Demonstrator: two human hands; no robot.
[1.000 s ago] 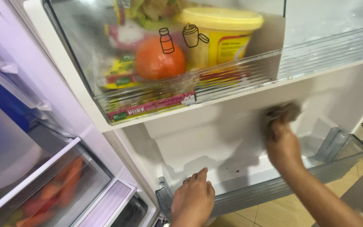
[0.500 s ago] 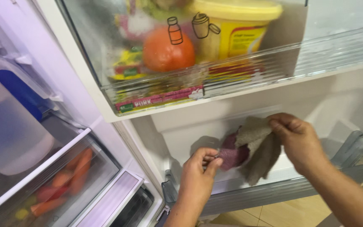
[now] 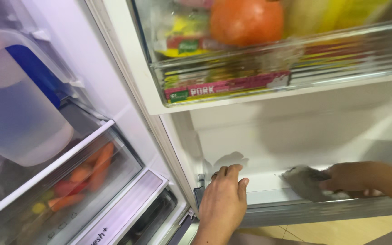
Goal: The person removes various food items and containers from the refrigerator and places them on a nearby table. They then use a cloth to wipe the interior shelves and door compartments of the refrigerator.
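Cloth (image 3: 306,183), grey and crumpled: pressed flat on the floor of the lower door shelf (image 3: 268,183), held under the fingertips of the right hand (image 3: 348,178), whose fingers are curled down onto it. Half a second earlier the cloth was lifted and hanging loose between both hands; it is now lowered to the shelf floor and gripped by the right hand alone.

Left hand (image 3: 223,202): released from the cloth since the earlier frame, now rested on the shelf's front edge, fingers close together and bent over the rim, nothing held. The cloth lies well to the right of these fingers.

Upper door shelf (image 3: 250,72): seen above both hands, clear-fronted, holding an orange round fruit (image 3: 246,20) and flat coloured packets (image 3: 225,86).

Crisper drawer (image 3: 64,181): located left of the left hand's fingers, with carrots (image 3: 98,163) visible through its front; a translucent jug with a blue handle (image 3: 19,113) is stood above it.
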